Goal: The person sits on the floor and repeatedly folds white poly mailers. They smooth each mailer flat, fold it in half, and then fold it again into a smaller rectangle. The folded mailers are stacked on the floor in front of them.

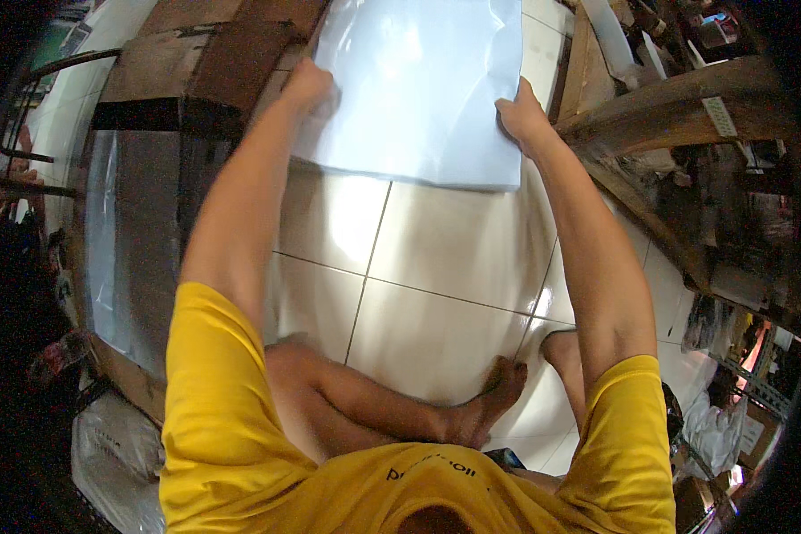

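Observation:
A large, glossy, pale blue plastic sheet (418, 98) stretches out in front of me over the tiled floor. Its far end runs out of the top of the view, and bright light glares off its surface. At its left edge, my left hand (311, 86) is closed on it, the fingers slightly blurred and partly hidden. My right hand (523, 117) grips the opposite edge, thumb pointing away from me, near a few creases in the plastic. Both arms are stretched forward. Whether it is a single sheet or a stack I cannot tell.
Cardboard boxes (156, 67) stand along the left. Wooden shelving (659, 107) with mixed goods lines the right side. Below me are pale floor tiles (436, 329) and my bare legs (374, 400). A clear plastic-wrapped bundle (116, 454) lies at lower left.

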